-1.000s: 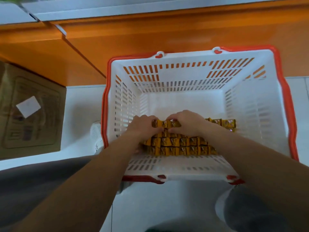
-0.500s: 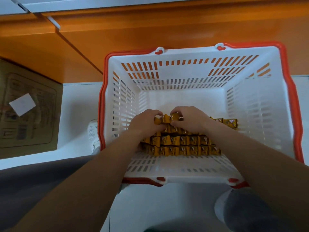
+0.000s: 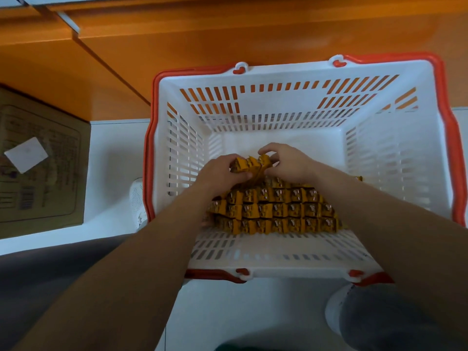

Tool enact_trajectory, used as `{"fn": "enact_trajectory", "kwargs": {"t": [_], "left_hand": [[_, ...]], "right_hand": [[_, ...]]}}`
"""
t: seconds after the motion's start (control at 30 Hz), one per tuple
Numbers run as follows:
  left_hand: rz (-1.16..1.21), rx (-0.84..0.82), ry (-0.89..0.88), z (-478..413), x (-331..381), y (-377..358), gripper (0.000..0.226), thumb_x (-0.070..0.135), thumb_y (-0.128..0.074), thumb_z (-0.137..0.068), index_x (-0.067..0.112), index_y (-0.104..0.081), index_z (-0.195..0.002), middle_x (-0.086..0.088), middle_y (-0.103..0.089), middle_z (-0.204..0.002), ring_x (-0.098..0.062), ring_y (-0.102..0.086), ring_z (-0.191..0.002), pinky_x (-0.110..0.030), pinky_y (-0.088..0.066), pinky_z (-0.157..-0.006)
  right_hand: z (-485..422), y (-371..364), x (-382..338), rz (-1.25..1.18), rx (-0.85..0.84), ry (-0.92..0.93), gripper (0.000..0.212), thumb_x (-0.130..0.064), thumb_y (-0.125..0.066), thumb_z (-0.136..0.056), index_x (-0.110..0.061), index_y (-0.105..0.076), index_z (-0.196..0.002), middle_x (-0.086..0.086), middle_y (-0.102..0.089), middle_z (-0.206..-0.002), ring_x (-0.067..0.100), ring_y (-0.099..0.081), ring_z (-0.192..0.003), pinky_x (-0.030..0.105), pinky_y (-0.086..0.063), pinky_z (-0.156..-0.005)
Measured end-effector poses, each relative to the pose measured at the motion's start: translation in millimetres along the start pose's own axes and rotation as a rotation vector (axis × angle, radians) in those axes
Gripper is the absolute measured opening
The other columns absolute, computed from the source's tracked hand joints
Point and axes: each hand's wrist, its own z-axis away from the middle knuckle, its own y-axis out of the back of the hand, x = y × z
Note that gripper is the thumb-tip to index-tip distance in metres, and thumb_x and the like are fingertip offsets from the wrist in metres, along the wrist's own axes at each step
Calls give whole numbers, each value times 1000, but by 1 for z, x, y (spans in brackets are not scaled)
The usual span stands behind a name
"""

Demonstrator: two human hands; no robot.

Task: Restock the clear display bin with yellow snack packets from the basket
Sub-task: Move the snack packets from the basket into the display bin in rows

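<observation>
A white slotted basket (image 3: 278, 257) with a red rim stands on the white floor. Rows of yellow snack packets (image 3: 278, 211) lie in its near half. Both hands are inside the basket, lifting a small bunch of packets (image 3: 250, 164) above the rows. My left hand (image 3: 220, 177) grips the bunch from the left. From the right, my right hand (image 3: 288, 163) pinches it with curled fingers. The clear display bin is not in view.
An orange cabinet front (image 3: 228, 34) rises behind the basket. A brown cardboard box (image 3: 40, 160) with a white label lies at the left. A white shoe (image 3: 136, 198) shows left of the basket, and my grey-clad knee (image 3: 395, 317) is at the lower right.
Both hands have risen from the rows, drawing a bunch of yellow packets up and slightly toward the basket's far side. The camera has tilted a little.
</observation>
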Motion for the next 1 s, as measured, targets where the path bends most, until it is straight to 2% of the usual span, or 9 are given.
{"fn": "enact_trajectory", "kwargs": {"t": [0.1, 0.23, 0.37, 0.5, 0.6, 0.67, 0.77, 0.9, 1.0], "left_hand": [[-33, 4, -9, -6, 6, -7, 26, 43, -77, -86, 24, -66, -101, 2, -69, -97, -24, -64, -97, -40, -52, -85], [18, -22, -51, -13, 18, -13, 41, 34, -83, -82, 28, -63, -118, 6, -67, -105, -19, -62, -100, -36, -51, -87], [41, -84, -76, -21, 24, -12, 38, 25, -86, -77, 28, -68, -111, 8, -68, -101, -19, -64, -99, -34, -50, -85], [23, -94, -59, -26, 27, -12, 24, 21, -83, -77, 19, -72, -98, 3, -68, -89, -22, -64, -89, -32, -49, -77], [12, -69, -51, -27, 25, -15, 14, 21, -81, -76, 25, -68, -81, 3, -66, -79, -21, -62, -80, -30, -46, -68], [25, -58, -38, -27, 24, -17, 21, 22, -81, -75, 31, -63, -75, 6, -64, -75, -17, -60, -75, -30, -45, -66], [37, -37, -17, -29, 22, -20, 19, 26, -83, -74, 28, -67, -84, 8, -65, -77, -15, -62, -76, -31, -50, -69], [70, -8, -18, -28, 20, -25, 34, 28, -84, -73, 33, -64, -99, 13, -65, -84, -15, -64, -83, -32, -50, -72], [77, -21, -40, -29, 21, -25, 40, 34, -90, -69, 34, -64, -100, 14, -67, -88, -13, -65, -87, -30, -51, -73]], "right_hand": [[0, 3, 2, 133, -77, -24, 53, -25, -78, -82, -21, -56, -130, 1, -62, -119, 22, -58, -112, 40, -48, -97], [4, 8, 3, 294, -193, -63, 35, -35, -78, -81, -26, -56, -108, -5, -61, -96, 22, -58, -97, 32, -41, -79], [9, 8, 3, 256, -71, -45, 55, -27, -82, -77, -18, -58, -126, 7, -67, -111, 21, -58, -94, 31, -45, -84], [9, 6, 3, 278, 19, -4, 77, -26, -82, -78, -17, -45, -144, 10, -60, -133, 28, -56, -118, 27, -40, -90], [10, 11, 4, 324, -111, -42, 90, -32, -83, -76, -19, -34, -150, 9, -58, -136, 28, -54, -120, 27, -38, -88], [11, 16, 6, 303, -205, -94, 99, -34, -87, -73, -20, -29, -152, 7, -56, -138, 26, -54, -121, 30, -39, -90], [14, 26, 9, 242, -285, -139, 107, -34, -90, -69, -24, -25, -153, 3, -60, -139, 22, -55, -125, 32, -41, -98], [18, 31, 15, 184, -239, -132, 102, -31, -88, -72, -21, -29, -154, 3, -65, -132, 19, -59, -122, 37, -45, -103], [20, 26, 19, 155, -144, -113, 87, -27, -83, -78, -20, -35, -151, 3, -68, -127, 16, -63, -109, 27, -46, -86]]}}
